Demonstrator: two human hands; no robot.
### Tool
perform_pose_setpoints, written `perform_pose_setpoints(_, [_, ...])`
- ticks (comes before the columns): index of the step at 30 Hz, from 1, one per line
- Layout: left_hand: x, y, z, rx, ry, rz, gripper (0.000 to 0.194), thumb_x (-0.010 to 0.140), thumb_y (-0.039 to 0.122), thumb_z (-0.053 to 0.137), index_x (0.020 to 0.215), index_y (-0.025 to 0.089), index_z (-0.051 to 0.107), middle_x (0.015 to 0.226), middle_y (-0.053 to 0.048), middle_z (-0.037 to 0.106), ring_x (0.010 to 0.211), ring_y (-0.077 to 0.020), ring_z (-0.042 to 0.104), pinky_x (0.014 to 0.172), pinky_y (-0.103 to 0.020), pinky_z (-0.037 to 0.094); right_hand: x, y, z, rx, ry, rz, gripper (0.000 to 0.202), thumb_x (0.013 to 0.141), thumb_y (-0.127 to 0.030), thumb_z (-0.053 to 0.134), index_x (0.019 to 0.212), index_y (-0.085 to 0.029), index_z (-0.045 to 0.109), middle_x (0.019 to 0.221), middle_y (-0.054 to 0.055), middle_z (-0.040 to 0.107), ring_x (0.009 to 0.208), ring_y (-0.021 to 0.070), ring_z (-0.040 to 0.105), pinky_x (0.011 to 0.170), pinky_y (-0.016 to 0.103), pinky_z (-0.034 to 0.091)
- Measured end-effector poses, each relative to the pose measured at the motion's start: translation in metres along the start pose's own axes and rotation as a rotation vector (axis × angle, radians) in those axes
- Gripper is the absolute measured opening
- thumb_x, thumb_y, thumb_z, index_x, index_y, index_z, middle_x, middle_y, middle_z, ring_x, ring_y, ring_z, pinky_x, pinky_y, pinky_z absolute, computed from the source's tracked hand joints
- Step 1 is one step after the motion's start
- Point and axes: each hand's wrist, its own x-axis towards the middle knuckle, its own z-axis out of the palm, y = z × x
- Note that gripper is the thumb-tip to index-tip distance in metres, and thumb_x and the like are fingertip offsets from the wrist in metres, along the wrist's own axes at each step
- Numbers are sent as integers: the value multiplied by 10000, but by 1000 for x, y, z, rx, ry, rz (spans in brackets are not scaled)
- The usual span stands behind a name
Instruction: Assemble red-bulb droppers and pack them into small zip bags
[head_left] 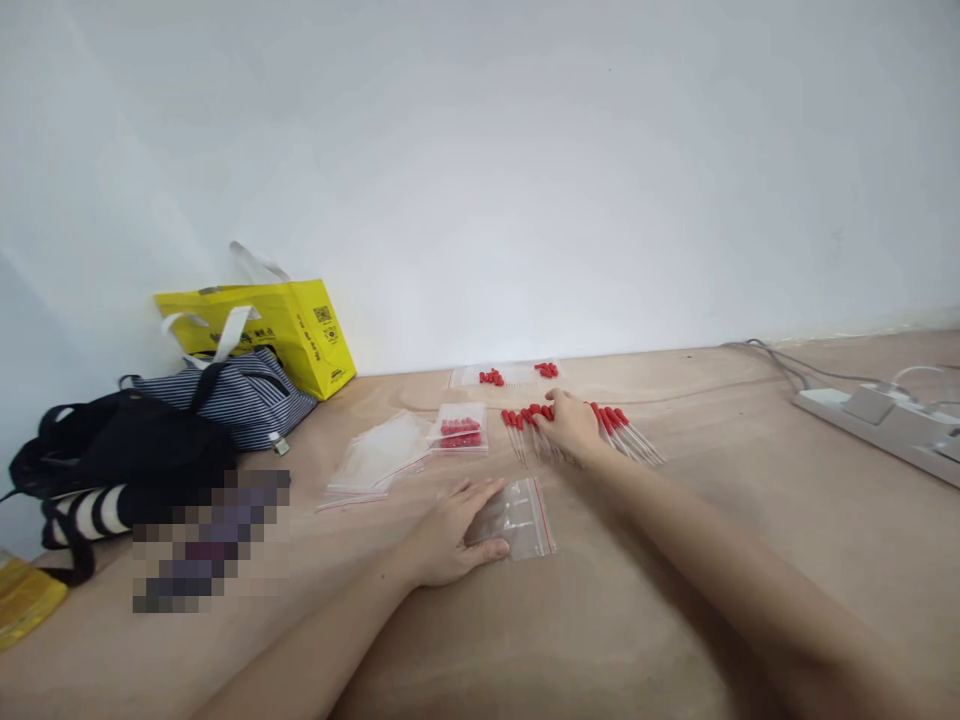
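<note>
My left hand (455,535) lies flat with fingers stretched out and thumb apart, over the left part of a clear zip bag (529,515) with a red seal line. Farther forward, my right hand (571,425) reaches into a row of thin pale sticks with red heads (613,418). Its thumb and fingers close around red heads in the middle of the row; how many is hidden. More red-headed sticks (511,420) lie just left of this hand. Beside them is a zip bag with red pieces inside (460,428).
A fan of flat clear zip bags (382,450) lies left. Near the wall, another clear bag (517,372) has red-headed sticks on or in it. A yellow shopping bag (330,340), striped bag (240,400) and black bag (127,450) stand left. A white power strip (885,420) with cables is right.
</note>
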Motion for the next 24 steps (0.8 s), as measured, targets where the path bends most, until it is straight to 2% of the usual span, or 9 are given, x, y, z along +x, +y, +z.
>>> perform_pose_setpoints(3, [0, -2, 1, -5, 12, 24, 665, 750, 531, 481, 1314, 243, 281, 1353, -79, 349, 1243, -305, 274, 982, -500, 281, 13, -15, 10, -36, -1, 64, 274, 728, -328, 522, 900, -135, 612, 958, 152, 586, 919, 274, 529, 760, 374, 361])
perform_pose_setpoints(8, [1, -2, 1, -7, 12, 23, 687, 737, 562, 471, 1306, 218, 301, 1345, -90, 360, 1243, -322, 267, 971, -512, 292, 17, -25, 22, -6, 23, 147, 176, 705, -218, 515, 802, -132, 635, 968, 166, 572, 962, 297, 506, 800, 427, 324])
perform_pose_setpoints(12, [1, 2, -2, 4, -8, 5, 679, 742, 549, 470, 1307, 216, 296, 1346, -90, 358, 1243, -323, 268, 963, -513, 302, 18, -22, 17, 119, 64, 188, 176, 705, -224, 500, 793, -115, 607, 945, 177, 576, 939, 310, 519, 807, 464, 320])
perform_pose_setpoints(15, [0, 3, -3, 18, -11, -1, 678, 747, 541, 471, 1314, 221, 283, 1350, -85, 352, 1246, -317, 264, 963, -502, 308, 16, -10, 4, 288, 79, 168, 195, 748, -278, 461, 838, -134, 558, 866, 124, 606, 850, 239, 567, 759, 382, 390])
perform_pose_setpoints(17, [0, 1, -2, 18, -1, 8, 678, 743, 539, 479, 1316, 243, 272, 1351, -73, 353, 1244, -308, 272, 966, -494, 309, 9, 3, -6, 407, 83, 139, 226, 784, -322, 417, 895, -147, 506, 816, 76, 614, 762, 175, 587, 681, 300, 433])
perform_pose_setpoints(20, [1, -2, 2, 7, 15, 0, 679, 736, 537, 490, 1315, 257, 273, 1350, -69, 354, 1247, -305, 270, 970, -496, 304, -16, 25, -18, 589, 99, 123, 311, 815, -409, 347, 978, -153, 419, 717, 23, 592, 603, 129, 573, 562, 257, 447])
perform_pose_setpoints(22, [3, -2, 4, 0, 24, -5, 677, 736, 541, 487, 1311, 245, 286, 1349, -77, 355, 1248, -309, 266, 972, -502, 299, -38, 37, -21, 934, 124, 110, 354, 758, -480, 444, 939, -177, 414, 668, -12, 558, 520, 112, 533, 523, 255, 440])
perform_pose_setpoints(24, [5, 0, 6, -4, 33, -9, 676, 738, 547, 479, 1308, 234, 295, 1348, -86, 356, 1249, -314, 261, 972, -508, 296, -58, 44, -22, 1081, 146, 161, 371, 704, -508, 518, 880, -195, 426, 629, -29, 537, 490, 105, 508, 504, 254, 429])
